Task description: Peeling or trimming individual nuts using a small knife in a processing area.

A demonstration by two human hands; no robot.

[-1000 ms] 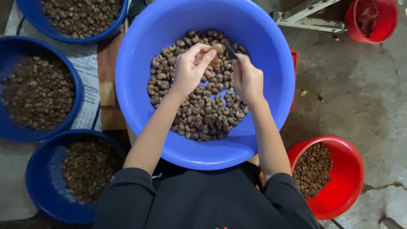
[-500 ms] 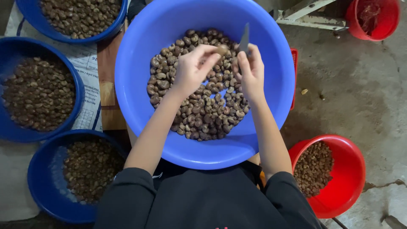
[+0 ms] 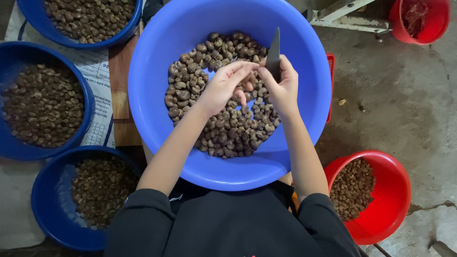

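A large light-blue basin [image 3: 157,128] in front of me holds a heap of brown nuts in their shells [image 3: 228,128]. Both my hands meet over the heap. My left hand [image 3: 223,88] has its fingertips pinched together against my right thumb, on a nut that is almost entirely hidden between the fingers. My right hand [image 3: 282,88] grips a small dark knife [image 3: 273,52] whose blade points up and away from me.
Three dark-blue basins of brown nuts stand on the left: at the top [image 3: 119,40], in the middle [image 3: 88,102] and near me [image 3: 43,190]. A red bowl of nuts [image 3: 400,190] sits at lower right, a red bucket [image 3: 438,24] and a metal frame [image 3: 342,19] at upper right.
The knife swung from lying flat toward the nut to blade-up. My left hand dropped a little and closed in against my right hand, hiding the nut.
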